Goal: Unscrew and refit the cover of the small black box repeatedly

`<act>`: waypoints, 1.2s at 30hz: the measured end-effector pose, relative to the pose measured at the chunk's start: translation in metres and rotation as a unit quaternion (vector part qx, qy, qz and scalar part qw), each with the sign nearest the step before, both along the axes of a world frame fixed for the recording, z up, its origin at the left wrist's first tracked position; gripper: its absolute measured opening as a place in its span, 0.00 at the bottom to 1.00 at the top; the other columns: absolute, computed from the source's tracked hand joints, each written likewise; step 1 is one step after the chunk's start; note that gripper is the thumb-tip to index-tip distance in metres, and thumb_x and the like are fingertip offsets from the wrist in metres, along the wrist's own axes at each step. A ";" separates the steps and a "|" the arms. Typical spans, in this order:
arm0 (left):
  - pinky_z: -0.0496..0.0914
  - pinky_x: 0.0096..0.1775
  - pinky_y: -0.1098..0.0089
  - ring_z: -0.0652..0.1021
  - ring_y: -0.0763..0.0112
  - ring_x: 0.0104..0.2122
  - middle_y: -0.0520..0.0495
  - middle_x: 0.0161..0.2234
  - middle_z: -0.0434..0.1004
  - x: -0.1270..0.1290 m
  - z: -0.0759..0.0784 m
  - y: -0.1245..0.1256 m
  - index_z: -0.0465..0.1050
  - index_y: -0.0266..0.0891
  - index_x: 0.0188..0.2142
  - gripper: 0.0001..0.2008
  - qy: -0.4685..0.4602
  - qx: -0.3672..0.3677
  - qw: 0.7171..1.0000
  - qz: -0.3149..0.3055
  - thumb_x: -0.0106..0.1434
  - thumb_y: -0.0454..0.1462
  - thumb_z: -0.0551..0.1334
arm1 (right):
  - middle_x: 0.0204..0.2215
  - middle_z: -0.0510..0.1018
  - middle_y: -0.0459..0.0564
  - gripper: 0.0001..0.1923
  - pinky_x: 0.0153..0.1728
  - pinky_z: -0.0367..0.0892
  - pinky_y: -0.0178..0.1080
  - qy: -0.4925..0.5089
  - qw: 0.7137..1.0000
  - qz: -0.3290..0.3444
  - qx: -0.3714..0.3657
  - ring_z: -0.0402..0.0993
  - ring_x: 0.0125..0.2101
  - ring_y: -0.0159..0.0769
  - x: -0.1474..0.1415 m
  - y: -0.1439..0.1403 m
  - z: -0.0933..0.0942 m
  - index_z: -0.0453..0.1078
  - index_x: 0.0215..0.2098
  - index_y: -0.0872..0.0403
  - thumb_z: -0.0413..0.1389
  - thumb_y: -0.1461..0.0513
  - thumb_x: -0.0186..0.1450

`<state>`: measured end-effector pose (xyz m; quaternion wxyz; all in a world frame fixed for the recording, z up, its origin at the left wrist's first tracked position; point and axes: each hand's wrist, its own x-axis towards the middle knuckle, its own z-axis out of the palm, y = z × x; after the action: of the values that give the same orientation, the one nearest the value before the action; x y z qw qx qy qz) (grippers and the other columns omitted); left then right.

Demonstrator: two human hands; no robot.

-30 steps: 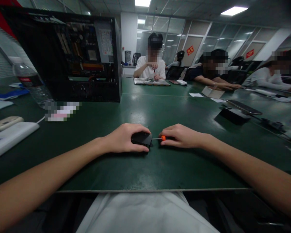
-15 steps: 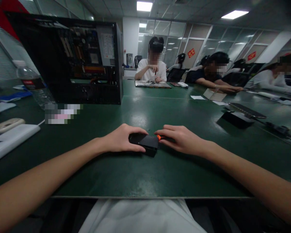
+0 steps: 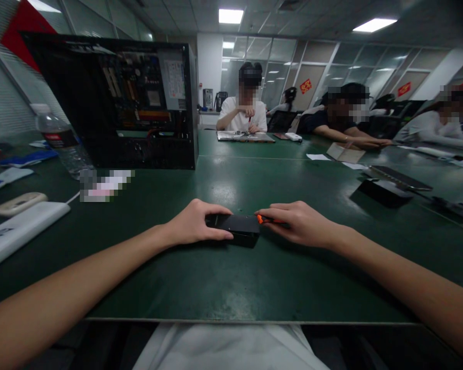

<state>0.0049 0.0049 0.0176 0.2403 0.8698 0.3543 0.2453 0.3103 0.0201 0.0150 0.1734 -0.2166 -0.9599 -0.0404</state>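
Fingers, left: the left hand [image 3: 195,224] is curled over the near end of a small flat black box [image 3: 235,226], thumb along its front edge and fingertips [image 3: 220,210] over the back edge, pinning it flat to the surface [image 3: 231,277].
Fingers, right: the right hand [image 3: 299,222] is closed in a pinch round an orange-handled screwdriver [image 3: 268,220]; only the orange collar shows past the fingertips.
What has changed: a second ago a bare stretch of metal shaft showed between the orange collar and the box; half a second ago it had shortened; now no shaft is visible and the collar sits touching the right end of the box.
Box since then: more of its top face shows beyond the left hand than before, and it lies longer across the view.
What that suggests: the tool tip looks driven into the box's end or seam, so I judge the hands are working on its casing; whether anything has come loose I cannot tell.
Where the box is: on the green surface, near the front edge, straight ahead of the person, between the two hands.
Around: an open computer case [image 3: 119,103] and a water bottle [image 3: 64,141] stand well off to the left; other people sit at the far side.
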 end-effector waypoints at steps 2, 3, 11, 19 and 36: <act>0.69 0.36 0.72 0.80 0.65 0.34 0.47 0.36 0.84 0.001 -0.001 0.000 0.82 0.35 0.49 0.25 -0.008 -0.005 1.000 0.007 0.58 0.49 0.72 | 0.36 0.79 0.52 0.17 0.35 0.66 0.33 0.019 0.998 0.010 -0.057 0.75 0.33 0.31 -0.001 0.003 -0.001 0.73 0.53 0.58 0.48 0.59 0.75; 0.69 0.36 0.72 0.80 0.65 0.33 0.47 0.35 0.83 0.001 -0.001 0.000 0.82 0.34 0.48 0.25 -0.011 -0.008 1.000 0.009 0.58 0.49 0.72 | 0.36 0.80 0.53 0.17 0.36 0.67 0.33 0.023 0.997 0.013 -0.078 0.75 0.34 0.31 -0.001 0.006 -0.001 0.73 0.53 0.57 0.48 0.58 0.75; 0.69 0.37 0.72 0.81 0.65 0.36 0.46 0.38 0.84 0.006 -0.003 -0.001 0.81 0.34 0.50 0.24 -0.023 -0.012 1.000 0.003 0.60 0.48 0.71 | 0.37 0.80 0.53 0.17 0.34 0.65 0.33 -0.009 0.999 -0.012 -0.043 0.75 0.33 0.32 0.010 0.015 0.001 0.73 0.54 0.56 0.48 0.58 0.74; 0.69 0.36 0.72 0.81 0.66 0.34 0.46 0.36 0.84 0.011 -0.007 -0.006 0.81 0.33 0.49 0.23 -0.042 0.012 0.999 -0.008 0.60 0.47 0.71 | 0.36 0.77 0.52 0.19 0.31 0.63 0.34 -0.009 1.000 -0.014 0.015 0.73 0.30 0.31 0.000 0.006 -0.006 0.69 0.60 0.58 0.47 0.62 0.74; 0.70 0.40 0.70 0.82 0.63 0.38 0.45 0.40 0.85 0.013 -0.008 -0.007 0.80 0.36 0.49 0.22 -0.049 0.030 0.998 -0.009 0.60 0.48 0.71 | 0.45 0.82 0.57 0.19 0.42 0.71 0.36 0.041 0.988 0.008 -0.148 0.79 0.41 0.35 -0.004 0.010 -0.013 0.71 0.58 0.56 0.48 0.58 0.74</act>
<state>0.0178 -0.0024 0.0097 0.2332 0.8669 0.3268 0.2956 0.3062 0.0303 0.0023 0.1787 -0.2340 -0.9491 0.1119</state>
